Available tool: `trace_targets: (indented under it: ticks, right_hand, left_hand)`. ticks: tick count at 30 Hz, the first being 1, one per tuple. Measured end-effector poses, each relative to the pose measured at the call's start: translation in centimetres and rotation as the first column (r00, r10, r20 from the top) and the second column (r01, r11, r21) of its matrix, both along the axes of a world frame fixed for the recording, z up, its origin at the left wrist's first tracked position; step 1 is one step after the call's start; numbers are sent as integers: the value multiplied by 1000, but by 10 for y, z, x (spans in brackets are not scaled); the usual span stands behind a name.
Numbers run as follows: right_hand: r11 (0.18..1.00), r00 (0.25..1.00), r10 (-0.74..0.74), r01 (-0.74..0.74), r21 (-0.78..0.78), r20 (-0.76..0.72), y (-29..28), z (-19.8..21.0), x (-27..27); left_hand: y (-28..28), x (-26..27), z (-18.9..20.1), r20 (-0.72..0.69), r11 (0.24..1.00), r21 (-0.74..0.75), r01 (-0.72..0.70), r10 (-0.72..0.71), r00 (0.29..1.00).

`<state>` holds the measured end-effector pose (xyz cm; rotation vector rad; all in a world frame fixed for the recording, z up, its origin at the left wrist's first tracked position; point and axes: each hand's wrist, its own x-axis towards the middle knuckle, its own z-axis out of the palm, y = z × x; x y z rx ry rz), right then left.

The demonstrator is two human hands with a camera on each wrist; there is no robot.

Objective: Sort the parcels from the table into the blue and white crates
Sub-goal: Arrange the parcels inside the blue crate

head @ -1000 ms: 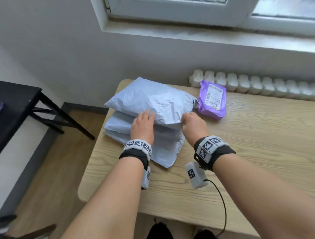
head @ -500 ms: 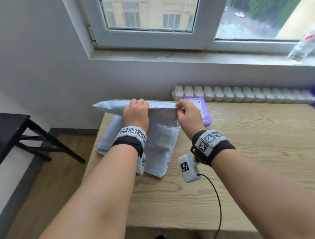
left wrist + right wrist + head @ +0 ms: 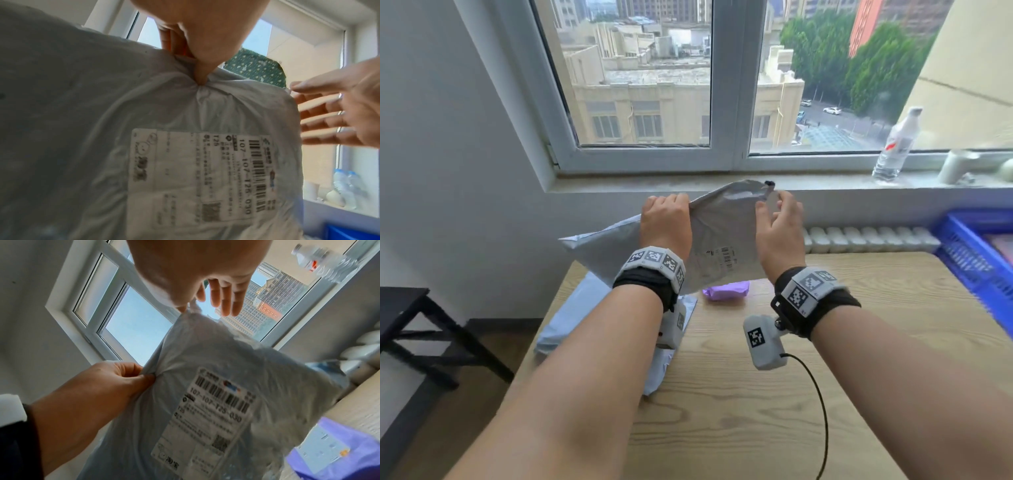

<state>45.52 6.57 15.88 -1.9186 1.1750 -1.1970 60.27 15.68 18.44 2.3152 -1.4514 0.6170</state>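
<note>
The left hand [image 3: 666,224] grips the top edge of a grey parcel [image 3: 722,246] and holds it up above the far left part of the surface [image 3: 825,394], clear of it, with its printed label [image 3: 717,262] turned toward the person. In the left wrist view the thumb [image 3: 202,65] digs into the bag so that the plastic bunches around it, with the other fingers behind the edge. The right hand [image 3: 779,233] is at the parcel's upper right corner; in the right wrist view its thumb and forefinger pinch the little twisted tip of the bag there, while the other three fingers [image 3: 226,300] stand out straight and free. The parcel hangs slanted, its right corner highest and its left end lowest, out past the left edge of the surface. Below it, on the far left corner of the surface, lies a pale blue parcel [image 3: 571,322], flat, partly hidden by the left forearm, and one end of it reaches toward the middle. A small purple parcel [image 3: 726,291] lies on the surface toward the far edge, just under the lower edge of the lifted one and apart from the blue one. A blue crate [image 3: 976,253] shows at the far right edge of the surface, cut off by the frame. On the windowsill [image 3: 619,185] behind, toward the right, stands a clear plastic bottle [image 3: 895,147].
</note>
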Motion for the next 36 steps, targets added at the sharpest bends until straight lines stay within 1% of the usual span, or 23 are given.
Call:
trace_targets:
  ticks: [1,2,4,7,9,11,14,17,20,23,25,26,28,30,32,33,34,36]
  right_hand:
    - [1000,1000,-15,15,8,-7,-6,1,-14]
    - [999,1000,-20,21,25,-18,-12,1,-30]
    - [997,998,-20,23,73,-52,-21,-1,-62]
    - [991,995,-40,51,122,-96,-36,-14,-109]
    - [984,992,-41,61,166,-122,-43,-30,-136]
    - [978,989,-25,54,202,-143,-48,-47,-161]
    - [970,985,-12,53,235,-174,-51,-72,-194]
    - [953,969,-11,85,292,-247,-51,-97,-220]
    - [929,950,22,97,359,-313,-49,-120,-240]
    - [917,921,62,99,386,-384,-46,-141,-254]
    - [906,905,90,99,411,-416,-41,-153,-259]
    - [900,899,106,95,426,-425,-39,-158,-260]
    - [892,886,134,87,444,-444,-36,-166,-259]
    - [886,871,158,82,456,-464,-35,-173,-255]
    - [884,859,180,73,463,-480,-32,-179,-251]
    - [881,855,189,70,468,-483,-29,-183,-249]
    - [877,851,200,66,476,-485,-25,-187,-247]
    - [870,839,222,59,489,-498,-17,-197,-243]
  left_hand:
    - [-5,-13,6,-13,999,-22,-27,27,1000]
    - [-11,-27,9,-56,999,-33,-23,21,998]
    - [-25,-55,11,-171,998,-65,-9,-2,985]
    - [-43,-99,6,-346,999,-41,-31,15,938]
    - [-54,-127,-6,-482,998,-40,-42,18,876]
    - [-63,-154,-21,-601,997,-29,-66,35,798]
    - [-72,-189,-51,-739,995,-19,-96,51,672]
    - [-73,-217,-87,-813,995,31,-93,79,577]
    - [-68,-233,-127,-839,988,108,-106,148,523]
    - [-56,-238,-162,-842,966,189,-175,252,478]
    - [-46,-236,-176,-846,943,233,-237,317,430]
    - [-42,-234,-181,-844,935,250,-253,339,416]
    - [-38,-228,-186,-823,927,299,-228,371,429]
    - [-36,-222,-191,-779,923,345,-172,384,496]
    - [-33,-220,-196,-727,924,361,-128,365,581]
    - [-32,-221,-200,-712,924,367,-106,352,607]
    - [-30,-223,-204,-711,921,382,-76,346,612]
    - [-25,-231,-214,-733,905,425,-11,351,582]
